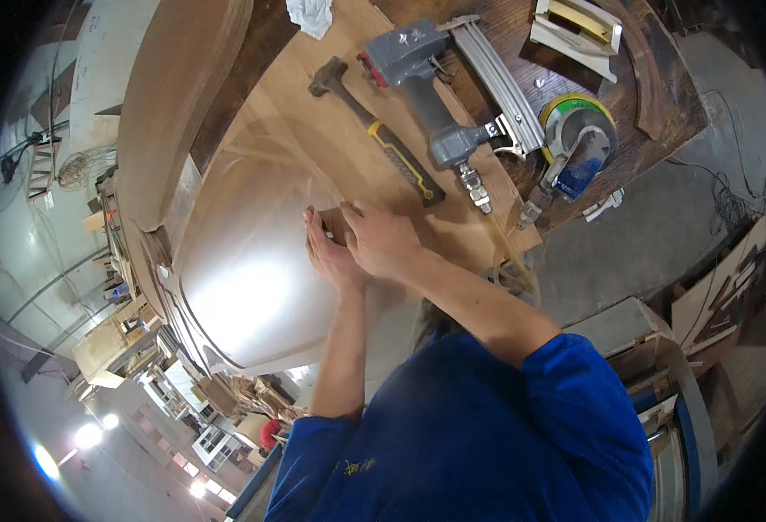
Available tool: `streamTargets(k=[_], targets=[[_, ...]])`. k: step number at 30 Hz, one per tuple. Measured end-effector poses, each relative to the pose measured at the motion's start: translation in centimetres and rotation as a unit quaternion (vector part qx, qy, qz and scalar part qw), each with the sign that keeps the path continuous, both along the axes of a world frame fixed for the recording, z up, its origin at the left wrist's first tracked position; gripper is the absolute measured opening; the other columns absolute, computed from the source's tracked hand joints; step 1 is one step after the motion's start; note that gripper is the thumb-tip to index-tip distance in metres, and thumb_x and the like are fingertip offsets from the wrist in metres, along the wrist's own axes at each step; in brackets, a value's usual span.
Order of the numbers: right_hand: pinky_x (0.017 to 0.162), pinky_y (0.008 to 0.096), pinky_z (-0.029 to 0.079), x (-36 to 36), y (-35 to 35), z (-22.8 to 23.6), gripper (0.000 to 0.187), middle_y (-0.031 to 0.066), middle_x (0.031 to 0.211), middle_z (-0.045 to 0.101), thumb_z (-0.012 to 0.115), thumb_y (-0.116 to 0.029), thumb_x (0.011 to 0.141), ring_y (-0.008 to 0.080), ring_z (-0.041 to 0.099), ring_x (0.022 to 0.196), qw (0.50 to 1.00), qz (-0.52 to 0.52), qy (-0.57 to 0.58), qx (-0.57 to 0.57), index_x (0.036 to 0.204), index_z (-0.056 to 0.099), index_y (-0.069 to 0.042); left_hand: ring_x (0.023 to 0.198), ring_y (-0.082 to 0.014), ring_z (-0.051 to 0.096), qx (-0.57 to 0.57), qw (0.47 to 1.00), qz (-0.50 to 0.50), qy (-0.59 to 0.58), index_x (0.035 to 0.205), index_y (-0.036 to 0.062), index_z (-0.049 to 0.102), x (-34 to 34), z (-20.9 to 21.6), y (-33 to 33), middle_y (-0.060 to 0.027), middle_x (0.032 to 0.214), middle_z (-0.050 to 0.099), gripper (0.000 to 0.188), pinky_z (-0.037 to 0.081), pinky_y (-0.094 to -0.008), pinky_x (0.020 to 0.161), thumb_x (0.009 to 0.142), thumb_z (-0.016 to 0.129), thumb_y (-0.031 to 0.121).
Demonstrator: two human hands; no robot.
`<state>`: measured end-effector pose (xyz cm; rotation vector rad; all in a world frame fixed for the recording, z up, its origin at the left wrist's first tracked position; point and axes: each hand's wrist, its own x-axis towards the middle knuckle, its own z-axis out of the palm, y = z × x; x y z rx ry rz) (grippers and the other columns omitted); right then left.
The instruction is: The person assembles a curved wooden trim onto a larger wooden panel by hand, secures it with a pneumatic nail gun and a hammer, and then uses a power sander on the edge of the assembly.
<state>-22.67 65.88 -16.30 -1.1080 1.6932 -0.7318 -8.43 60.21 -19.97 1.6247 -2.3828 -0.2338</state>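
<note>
My left hand [329, 254] and my right hand [383, 239] meet over the edge of a smooth, curved wooden panel [252, 200] with a bright glare on it. Between their fingers sits a small flat brown piece [337, 225], mostly covered, so its kind is unclear. Both hands are closed around it, the right one overlapping the left at the wrist. Just beyond the right hand lies a hammer [378, 130] with a black and yellow handle. A grey pneumatic nail gun [426, 87] rests to the right of the hammer.
A round air sander [578, 139] with a green rim lies on the dark wooden table [661, 165]. Crumpled white paper [311, 13] and a white-and-yellow holder [578, 30] are at the far side. A large curved wooden piece [170, 96] stands left. Cables [731, 196] trail over the floor.
</note>
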Motion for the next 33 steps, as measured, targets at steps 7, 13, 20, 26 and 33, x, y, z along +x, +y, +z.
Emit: streamTargets(k=[7, 13, 20, 26, 33], targets=[[0.09, 0.0501, 0.059, 1.1, -0.3, -1.2, 0.053, 0.013, 0.135, 0.063, 0.059, -0.033, 0.1, 0.0358, 0.07, 0.112, 0.998, -0.04, 0.014, -0.055, 0.146, 0.06, -0.007, 0.154, -0.037, 0.034, 0.081, 0.995, 0.043, -0.035, 0.15, 0.0057, 0.047, 0.3, 1.6, -1.1, -0.0141, 0.167, 0.041, 0.076, 0.029, -0.0484, 0.125, 0.085, 0.081, 0.026], [0.099, 0.0501, 0.055, -0.3, 0.4, 0.5, 0.054, 0.0168, 0.136, 0.066, 0.06, -0.033, 0.1, 0.0385, 0.066, 0.121, 0.993, -0.003, -0.091, 0.069, 0.147, 0.059, -0.008, 0.159, -0.0403, 0.024, 0.05, 0.996, 0.069, -0.003, 0.152, 0.0056, 0.044, -0.9, 1.1, -0.9, -0.022, 0.166, 0.038, 0.085, 0.019, -0.0512, 0.131, 0.084, 0.082, 0.039], [0.068, 0.029, 0.051, -4.6, 2.0, 3.8, 0.021, 0.0095, 0.1, 0.072, 0.07, -0.007, 0.098, 0.0178, 0.066, 0.079, 0.937, -0.231, -0.012, -0.263, 0.118, 0.074, -0.005, 0.157, -0.045, 0.029, 0.068, 0.995, 0.072, -0.025, 0.152, 0.0038, 0.045, -1.3, 2.6, -0.9, -0.0226, 0.168, 0.037, 0.09, 0.025, -0.0545, 0.129, 0.08, 0.086, 0.04], [0.069, 0.0252, 0.048, -7.9, -2.1, 5.1, 0.018, 0.0044, 0.096, 0.07, 0.068, -0.003, 0.099, 0.0103, 0.061, 0.078, 0.918, -0.287, -0.02, -0.271, 0.116, 0.074, -0.002, 0.151, -0.0526, 0.035, 0.044, 0.996, 0.055, -0.054, 0.152, 0.004, 0.044, -1.2, 3.7, -1.1, -0.0267, 0.164, 0.041, 0.086, 0.032, -0.0589, 0.124, 0.081, 0.084, 0.032], [0.097, 0.0546, 0.051, -6.2, -5.0, -1.5, 0.063, 0.0242, 0.131, 0.06, 0.078, -0.016, 0.085, 0.0445, 0.061, 0.112, 0.898, -0.176, 0.341, -0.217, 0.144, 0.056, -0.01, 0.152, -0.0511, 0.035, 0.035, 0.998, 0.046, -0.024, 0.152, 0.0023, 0.046, -0.6, 3.4, -1.2, -0.0263, 0.164, 0.041, 0.089, 0.03, -0.0593, 0.125, 0.079, 0.083, 0.038]])
